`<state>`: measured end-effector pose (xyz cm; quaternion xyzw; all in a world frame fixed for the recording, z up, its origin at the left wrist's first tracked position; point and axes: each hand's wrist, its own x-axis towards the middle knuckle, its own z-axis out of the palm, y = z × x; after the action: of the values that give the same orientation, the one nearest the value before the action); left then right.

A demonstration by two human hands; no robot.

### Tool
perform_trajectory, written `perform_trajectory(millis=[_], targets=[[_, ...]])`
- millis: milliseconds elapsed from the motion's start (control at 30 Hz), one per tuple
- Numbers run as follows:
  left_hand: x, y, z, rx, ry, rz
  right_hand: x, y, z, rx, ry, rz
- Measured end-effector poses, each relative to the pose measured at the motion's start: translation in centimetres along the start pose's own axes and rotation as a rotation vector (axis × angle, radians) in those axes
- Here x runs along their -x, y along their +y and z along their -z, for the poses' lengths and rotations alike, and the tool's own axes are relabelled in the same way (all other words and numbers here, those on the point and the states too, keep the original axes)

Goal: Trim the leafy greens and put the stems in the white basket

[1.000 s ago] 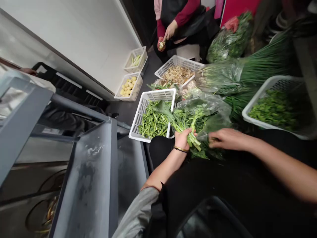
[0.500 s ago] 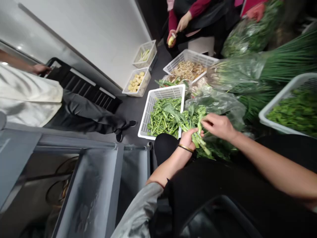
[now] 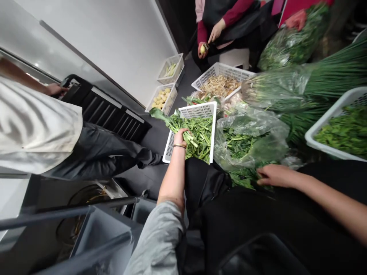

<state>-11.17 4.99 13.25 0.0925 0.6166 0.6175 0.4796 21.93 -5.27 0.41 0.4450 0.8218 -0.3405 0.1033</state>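
Note:
My left hand [image 3: 180,138] is closed around a bunch of leafy green stalks [image 3: 191,138]. It is over the white slotted basket [image 3: 215,126], in which many similar trimmed stalks [image 3: 205,133] lie. The bunch's leaves reach out past the basket's far left corner. My right hand [image 3: 273,175] hangs low over my lap, its fingers curled together at the edge of loose leafy greens [image 3: 242,177]. Whatever its fingertips hold is too small to make out. Beside the basket a clear plastic bag [image 3: 258,126] lies open with more greens inside.
Beyond are a basket of pale brown pieces [image 3: 220,86], tubs of potatoes [image 3: 161,98] and pale strips [image 3: 170,70], and long green stalks [image 3: 335,76]. Another basket of greens [image 3: 341,131] stands right. A co-worker [image 3: 216,32] peels a potato; another person [image 3: 37,126] grips a black crate [image 3: 100,101].
My left hand has carried the stalks leftward from in front of me to over the basket. My right hand has left the bunch and dropped to the right. The person at left has shifted closer.

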Motion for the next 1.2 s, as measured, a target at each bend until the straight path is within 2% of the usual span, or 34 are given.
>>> perform_trajectory(millis=[33, 100, 167, 200, 267, 367, 433, 500, 633, 700, 800, 867, 933, 1000, 1067, 1100, 1200], targets=[[1.0, -1.1, 0.3, -0.02, -0.079, 0.064, -0.1, -0.7, 0.3, -0.009, -0.004, -0.05], [3.5, -4.3, 0.6, -0.041, -0.269, 0.199, -0.5, -2.5, 2.1, -0.082, 0.145, -0.08], [6.1, -7.8, 0.0, -0.012, -0.443, 0.307, -1.1, -4.6, 4.7, -0.23, 0.33, 0.023], [7.3, -9.2, -0.4, 0.008, -0.509, 0.355, -1.5, -5.7, 5.9, -0.29, 0.35, 0.085], [8.9, -11.0, -1.4, 0.052, -0.606, 0.414, -2.1, -7.3, 7.7, -0.437, 0.267, 0.164], [10.2, -11.6, -2.0, 0.087, -0.737, 0.405, -2.1, -7.9, 8.0, -0.808, 0.1, 0.206], [10.7, -11.8, -2.0, 0.048, -0.768, 0.361, -1.4, -7.4, 7.3, -1.008, 0.079, 0.198], [11.1, -12.6, -1.8, -0.056, -0.751, 0.342, -0.7, -6.6, 6.4, -1.041, 0.057, 0.153], [11.4, -16.2, -1.4, -0.248, -0.725, 0.372, -0.1, -4.8, 4.2, -0.798, -0.081, 0.041], [11.1, -18.3, -1.4, -0.318, -0.691, 0.358, -0.1, -3.8, 2.7, -0.675, -0.066, -0.03], [10.4, -20.5, -1.2, -0.419, -0.574, 0.344, -0.3, -2.4, 0.7, -0.569, -0.056, -0.084], [10.0, -20.7, -0.9, -0.445, -0.562, 0.383, -0.6, -1.5, 0.0, -0.602, -0.081, -0.065], [9.5, -19.5, -0.4, -0.429, -0.591, 0.371, -1.4, -0.7, 0.1, -0.715, -0.031, -0.091], [8.6, -17.2, 0.2, -0.377, -0.572, 0.292, -3.1, -0.2, 0.8, -0.868, 0.098, -0.186], [7.2, -14.2, 0.9, -0.298, -0.489, 0.217, -5.7, -0.6, 1.5, -0.985, 0.169, -0.269], [6.4, -12.6, 1.3, -0.248, -0.427, 0.18, -7.3, -1.1, 1.6, -1.012, 0.139, -0.291], [4.0, -8.9, 2.2, -0.079, -0.254, 0.033, -12.5, -3.7, 0.7, -0.961, -0.102, -0.334]])
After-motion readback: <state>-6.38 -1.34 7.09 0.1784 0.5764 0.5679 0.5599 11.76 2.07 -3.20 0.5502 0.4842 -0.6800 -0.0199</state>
